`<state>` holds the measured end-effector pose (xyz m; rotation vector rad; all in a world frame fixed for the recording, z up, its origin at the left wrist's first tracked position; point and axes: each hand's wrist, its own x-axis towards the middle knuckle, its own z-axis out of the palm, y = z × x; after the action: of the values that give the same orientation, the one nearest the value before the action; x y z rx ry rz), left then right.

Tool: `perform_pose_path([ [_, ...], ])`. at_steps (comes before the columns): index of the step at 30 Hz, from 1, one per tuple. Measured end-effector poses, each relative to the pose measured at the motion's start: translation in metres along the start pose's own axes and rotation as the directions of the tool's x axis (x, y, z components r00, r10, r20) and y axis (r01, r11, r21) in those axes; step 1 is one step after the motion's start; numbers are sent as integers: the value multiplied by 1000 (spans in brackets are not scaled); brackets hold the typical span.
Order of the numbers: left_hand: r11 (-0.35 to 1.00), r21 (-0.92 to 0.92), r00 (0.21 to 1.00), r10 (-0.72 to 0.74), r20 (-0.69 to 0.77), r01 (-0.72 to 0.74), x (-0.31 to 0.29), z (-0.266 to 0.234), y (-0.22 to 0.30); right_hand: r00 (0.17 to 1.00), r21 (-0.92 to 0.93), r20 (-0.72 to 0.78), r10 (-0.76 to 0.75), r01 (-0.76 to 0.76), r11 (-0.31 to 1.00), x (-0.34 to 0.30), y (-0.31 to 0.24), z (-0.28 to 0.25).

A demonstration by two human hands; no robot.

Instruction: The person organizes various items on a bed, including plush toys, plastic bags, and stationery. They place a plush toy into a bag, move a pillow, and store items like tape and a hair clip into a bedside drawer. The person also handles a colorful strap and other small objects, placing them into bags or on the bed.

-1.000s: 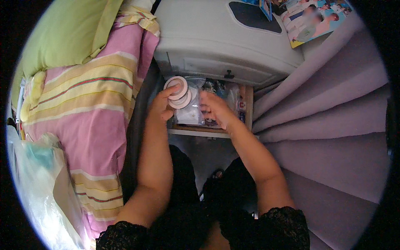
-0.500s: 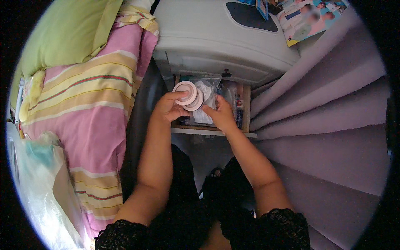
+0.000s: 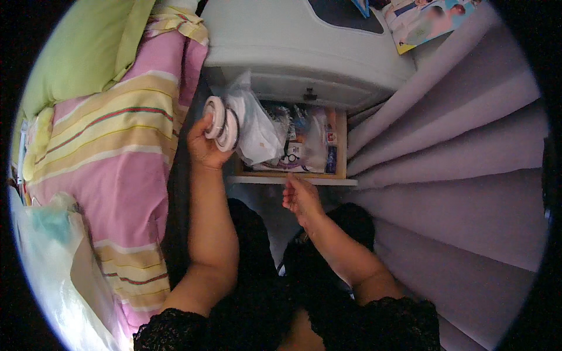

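Two round, pale pink, spool-like discs point(image 3: 215, 117) are gripped in my left hand point(image 3: 206, 146), over the left side of the drawer. A clear plastic bag point(image 3: 254, 128) with something white in it hangs beside the discs, over the drawer's left part; whether my fingers hold it too is hidden. My right hand point(image 3: 303, 199) is at the front edge of the open drawer point(image 3: 328, 181), fingers loosely bent, thumb apart, with nothing visible in it. Small packets and a clear plastic wrapping point(image 3: 317, 140) lie inside the drawer.
The drawer belongs to a pale cabinet point(image 3: 263, 41). On the left is a bed with a striped pink and yellow cover point(image 3: 123, 175), a green pillow point(image 3: 82, 52) and a plastic bag point(image 3: 64, 275). A grey-purple curtain point(image 3: 445, 175) hangs on the right. A picture sheet point(image 3: 421, 26) lies on top.
My left hand has moved left with the discs, and the clear bag has shifted left and up, uncovering more drawer contents. My right hand has left the bag and come back toward me.
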<state>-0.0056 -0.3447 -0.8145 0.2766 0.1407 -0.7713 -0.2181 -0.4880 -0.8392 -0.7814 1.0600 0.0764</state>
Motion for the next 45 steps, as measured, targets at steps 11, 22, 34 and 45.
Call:
perform_pose_path([
  [11, 990, -55, 957, -110, 269, 130, 3, -31, 20, 449, -793, 554, -701, 30, -608, 153, -97, -81],
  [22, 999, -18, 994, -37, 105, 39, 3, -48, 27, 951, -948, 262, -165, 221, -229, 112, -104, -55],
  [34, 994, -51, 978, -90, 188, 101, 6, -48, 30, 710, -749, 640, -294, 491, -445, 97, -77, -19],
  [45, 996, -34, 957, -69, 282, 82, 4, -38, 22, 432, -675, 734, -523, 388, -627, 64, -67, 0],
])
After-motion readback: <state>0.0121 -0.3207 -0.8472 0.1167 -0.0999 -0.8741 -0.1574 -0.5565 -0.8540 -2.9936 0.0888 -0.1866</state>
